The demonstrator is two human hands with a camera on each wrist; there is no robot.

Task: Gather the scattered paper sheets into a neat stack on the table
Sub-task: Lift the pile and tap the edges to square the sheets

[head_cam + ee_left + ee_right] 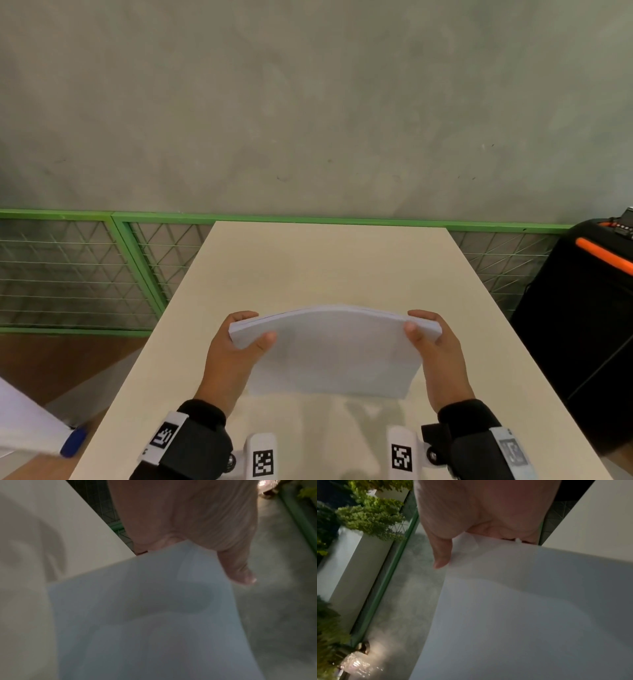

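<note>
A thick stack of white paper sheets stands tilted on its lower edge on the beige table, bowed upward along its top edge. My left hand grips the stack's left side, thumb on the near face and fingers behind. My right hand grips the right side the same way. In the left wrist view the paper fills the lower frame under my left hand. In the right wrist view the paper hangs below my right hand. The fingers behind the sheets are hidden.
A green mesh fence runs behind and left of the table. A black case with an orange strip stands at the right. A white sheet and a blue object lie off the table at lower left. Green plants show beyond the fence.
</note>
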